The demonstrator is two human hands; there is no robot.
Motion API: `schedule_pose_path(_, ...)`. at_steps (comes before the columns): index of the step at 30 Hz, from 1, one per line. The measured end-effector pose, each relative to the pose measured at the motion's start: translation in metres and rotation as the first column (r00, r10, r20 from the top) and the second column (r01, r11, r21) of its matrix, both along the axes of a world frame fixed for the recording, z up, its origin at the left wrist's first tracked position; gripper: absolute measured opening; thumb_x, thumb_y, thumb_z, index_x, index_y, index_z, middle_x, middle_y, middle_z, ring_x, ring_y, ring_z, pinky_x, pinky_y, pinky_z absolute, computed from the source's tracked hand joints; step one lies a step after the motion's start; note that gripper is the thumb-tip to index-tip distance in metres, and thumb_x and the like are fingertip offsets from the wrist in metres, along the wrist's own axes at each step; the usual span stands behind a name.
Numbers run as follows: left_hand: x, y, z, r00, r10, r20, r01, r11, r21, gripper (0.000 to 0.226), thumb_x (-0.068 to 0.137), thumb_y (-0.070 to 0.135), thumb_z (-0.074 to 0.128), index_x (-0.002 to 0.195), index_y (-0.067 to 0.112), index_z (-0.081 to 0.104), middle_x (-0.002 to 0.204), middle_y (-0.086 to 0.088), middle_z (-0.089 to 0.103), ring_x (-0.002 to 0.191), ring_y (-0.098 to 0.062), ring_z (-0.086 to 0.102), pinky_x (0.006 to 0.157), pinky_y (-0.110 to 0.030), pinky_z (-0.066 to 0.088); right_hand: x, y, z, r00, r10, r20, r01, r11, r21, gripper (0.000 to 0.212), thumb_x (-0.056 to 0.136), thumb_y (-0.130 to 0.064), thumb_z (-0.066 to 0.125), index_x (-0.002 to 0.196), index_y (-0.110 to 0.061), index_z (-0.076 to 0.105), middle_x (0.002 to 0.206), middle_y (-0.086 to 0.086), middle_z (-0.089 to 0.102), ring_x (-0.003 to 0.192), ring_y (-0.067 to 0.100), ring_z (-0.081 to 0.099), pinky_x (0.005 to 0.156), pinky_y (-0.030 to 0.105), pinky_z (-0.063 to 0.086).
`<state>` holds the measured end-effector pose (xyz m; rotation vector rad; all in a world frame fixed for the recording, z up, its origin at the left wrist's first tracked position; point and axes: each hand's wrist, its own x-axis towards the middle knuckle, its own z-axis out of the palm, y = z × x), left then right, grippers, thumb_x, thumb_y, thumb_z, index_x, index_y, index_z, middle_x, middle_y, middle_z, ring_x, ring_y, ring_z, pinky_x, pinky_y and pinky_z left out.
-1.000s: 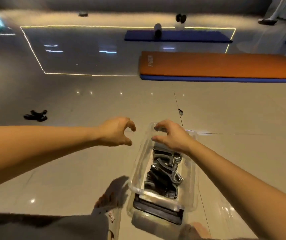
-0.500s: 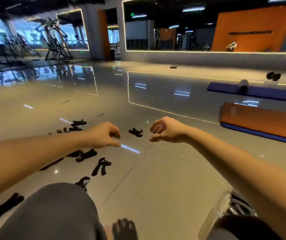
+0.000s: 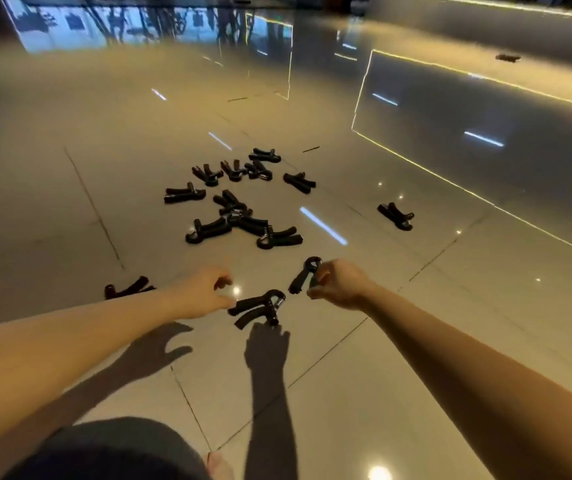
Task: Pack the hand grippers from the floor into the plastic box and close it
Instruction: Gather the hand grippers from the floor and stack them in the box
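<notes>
The held hand gripper [image 3: 303, 276] is down low by the floor [image 3: 346, 393]. The right hand [image 3: 341, 284] pinches one of its black handles with curled fingers [image 3: 322, 273] and thumb. Just beside it is the near hand gripper [image 3: 260, 309], and the left hand [image 3: 205, 292] is right at the end of its handle. The left fingers are curled, but I cannot tell if they have hold of it.

I think the best way is to wrap each hand round both handles, not just one (a one-handle pinch lets the thing swing and slip). Then both can go to the plastic box, which is not in sight here.

Farther out on the floor is a pile of hand grippers [image 3: 239, 216]. A lone hand gripper [image 3: 396, 216] lies off to the right, well apart from the pile. Lots are left to pack.
</notes>
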<state>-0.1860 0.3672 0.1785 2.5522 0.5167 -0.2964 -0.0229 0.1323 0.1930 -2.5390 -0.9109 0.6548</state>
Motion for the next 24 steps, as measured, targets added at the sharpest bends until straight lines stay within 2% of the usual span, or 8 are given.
schedule_pose_path(3,0.027,0.023,-0.049,1.0,0.014,-0.008,-0.014,1.0,0.017,0.059,0.087,0.045,0.074,0.138,0.022,0.054,0.131,0.0,0.059,0.112,-0.013,0.056,0.095,-0.03,0.051,0.024,0.031,-0.052,0.998,-0.043,-0.037,0.042,0.999,-0.022,0.025,0.093,-0.034,0.068,0.111,-0.018,0.066,0.102,-0.005,0.059,0.1,0.014,0.058,0.089,0.035,0.053)
schedule_pose_path(6,0.06,0.031,-0.097,1.0,-0.015,-0.016,0.016,0.999,0.033,0.069,0.084,0.052,0.075,0.142,0.022,0.052,0.134,0.001,0.058,0.117,-0.016,0.056,0.096,-0.033,0.05,0.052,0.049,-0.1,0.994,-0.109,-0.024,0.107,0.993,-0.049,0.012,0.093,-0.035,0.068,0.098,-0.026,0.062,0.09,-0.009,0.054,0.091,0.015,0.056,0.077,0.033,0.049)
schedule_pose_path(8,0.08,0.031,-0.128,0.999,-0.037,-0.018,0.037,0.999,0.039,0.074,0.083,0.054,0.074,0.144,0.021,0.05,0.133,0.001,0.058,0.117,-0.017,0.056,0.094,-0.035,0.051,0.07,0.058,-0.128,0.988,-0.157,-0.005,0.156,0.985,-0.075,0.019,0.091,-0.039,0.069,0.092,-0.026,0.057,0.081,-0.006,0.057,0.083,0.019,0.059,0.066,0.033,0.047)
schedule_pose_path(10,0.097,0.029,-0.156,0.998,-0.055,-0.018,0.056,0.997,0.053,0.078,0.081,0.057,0.075,0.145,0.02,0.05,0.128,0.002,0.057,0.114,-0.017,0.056,0.091,-0.034,0.051,0.089,0.068,-0.157,0.976,-0.215,0.016,0.216,0.972,-0.092,0.036,0.087,-0.046,0.071,0.105,-0.017,0.059,0.093,0.004,0.064,0.085,0.025,0.062,0.064,0.035,0.048)
schedule_pose_path(14,0.116,0.029,-0.2,0.994,-0.09,-0.067,0.097,0.989,0.11,0.084,0.073,0.061,0.077,0.143,0.022,0.05,0.121,0.002,0.054,0.112,-0.02,0.051,0.092,-0.039,0.048,0.116,0.087,-0.201,0.938,-0.343,0.051,0.347,0.928,-0.136,0.07,0.08,-0.06,0.069,0.132,-0.017,0.051,0.125,0.014,0.055,0.108,0.034,0.06,0.081,0.043,0.055)
schedule_pose_path(20,0.113,0.029,-0.236,1.0,-0.003,0.016,0.003,0.999,0.032,0.065,0.077,0.046,0.08,0.134,0.023,0.059,0.107,0.006,0.049,0.107,-0.019,0.047,0.092,-0.037,0.046,0.128,0.12,-0.231,0.851,-0.487,0.195,0.523,0.816,-0.247,0.111,0.071,-0.074,0.071,0.147,-0.003,0.033,0.139,0.016,0.047,0.129,0.033,0.047,0.099,0.05,0.046)
schedule_pose_path(22,0.111,0.028,-0.24,0.998,0.051,0.049,-0.051,0.999,0.008,0.062,0.077,0.043,0.08,0.132,0.022,0.061,0.108,0.003,0.051,0.107,-0.021,0.047,0.095,-0.039,0.046,0.129,0.125,-0.238,0.843,-0.505,0.186,0.538,0.799,-0.27,0.11,0.072,-0.066,0.076,0.148,-0.001,0.03,0.141,0.016,0.046,0.131,0.033,0.045,0.1,0.05,0.044)
schedule_pose_path(24,0.108,0.026,-0.241,0.991,0.112,0.07,-0.112,0.994,-0.007,0.059,0.076,0.041,0.082,0.129,0.021,0.062,0.108,0.002,0.052,0.106,-0.022,0.049,0.096,-0.041,0.046,0.13,0.119,-0.238,0.84,-0.518,0.16,0.542,0.791,-0.284,0.094,0.077,-0.049,0.076,0.146,-0.002,0.033,0.138,0.015,0.046,0.127,0.032,0.046,0.099,0.049,0.045)
